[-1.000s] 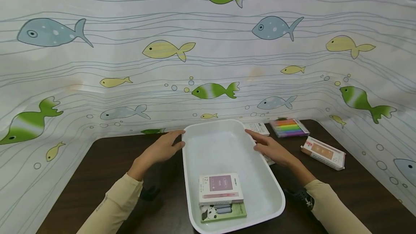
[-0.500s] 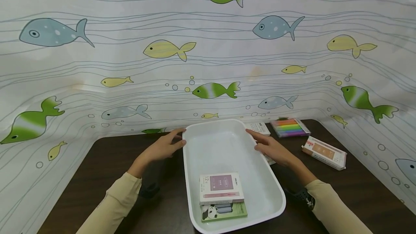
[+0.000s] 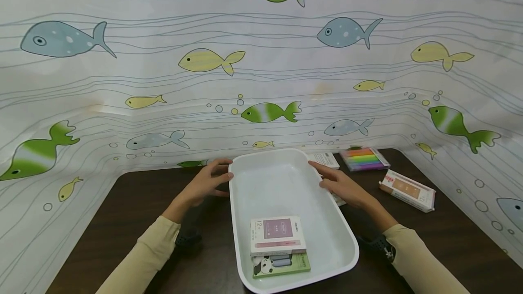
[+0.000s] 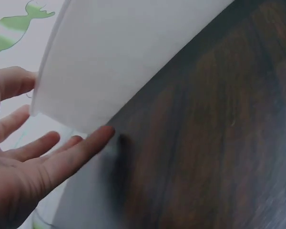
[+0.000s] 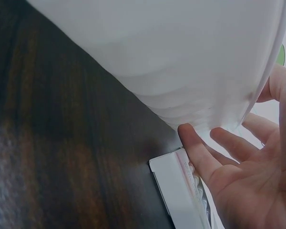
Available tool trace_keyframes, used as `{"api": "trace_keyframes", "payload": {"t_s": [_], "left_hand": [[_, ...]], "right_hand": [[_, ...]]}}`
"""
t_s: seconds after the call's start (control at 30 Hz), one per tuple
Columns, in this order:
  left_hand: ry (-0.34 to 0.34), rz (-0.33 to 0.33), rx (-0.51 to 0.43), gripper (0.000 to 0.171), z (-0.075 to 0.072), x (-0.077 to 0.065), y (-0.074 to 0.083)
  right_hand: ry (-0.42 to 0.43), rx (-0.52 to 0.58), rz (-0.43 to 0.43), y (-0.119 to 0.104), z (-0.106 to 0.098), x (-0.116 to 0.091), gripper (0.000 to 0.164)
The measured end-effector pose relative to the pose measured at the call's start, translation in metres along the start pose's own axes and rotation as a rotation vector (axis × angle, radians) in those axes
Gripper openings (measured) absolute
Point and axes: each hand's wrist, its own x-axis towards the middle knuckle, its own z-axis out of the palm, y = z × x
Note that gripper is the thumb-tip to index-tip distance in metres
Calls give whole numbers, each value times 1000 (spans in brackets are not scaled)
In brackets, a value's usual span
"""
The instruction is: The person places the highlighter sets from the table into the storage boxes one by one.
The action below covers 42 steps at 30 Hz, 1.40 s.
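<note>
A white plastic tray point(image 3: 282, 185) with a raised rim lies lengthwise before me. At its near end, a white box point(image 3: 278, 236) with a mauve label and a pictured pen overlaps a green panda-print box point(image 3: 286, 265). My left hand point(image 3: 206, 181) is at the far left side of the tray, thumb and index fingertip right at the rim, the other fingers spread outside the wall. My right hand point(image 3: 343, 186) is at the far right side, thumb and index fingertip along the rim. In the right wrist view, its extended fingers point(image 5: 200, 148) reach the outer wall from below.
Behind the right hand, a white printed box point(image 3: 324, 161) is partly hidden by the tray. Beside it lie a clear pack of rainbow-coloured pens point(image 3: 363, 159) and a white box with an orange-brown label point(image 3: 407, 191). A fish-print sheet point(image 3: 261, 67) surrounds the dark wooden table point(image 3: 135, 208).
My left hand's fingers have spread apart, with a lower finger now showing outside the tray. The right hand, the tray and the boxes stay in place.
</note>
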Motion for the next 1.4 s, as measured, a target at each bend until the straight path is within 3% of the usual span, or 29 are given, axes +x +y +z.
{"api": "trace_keyframes", "payload": {"t_s": [0.57, 0.8, 1.4], "left_hand": [[33, 33, -197, 55, 5, 5, -30], [53, 57, -183, 55, 6, 6, -38], [57, 74, -187, 52, 8, 6, -41]], "right_hand": [[5, -2, -1, 4, 0, 1, 57], [7, -2, -7, 3, -1, 2, 57], [-2, -35, -38, 4, 0, 0, 57]]}}
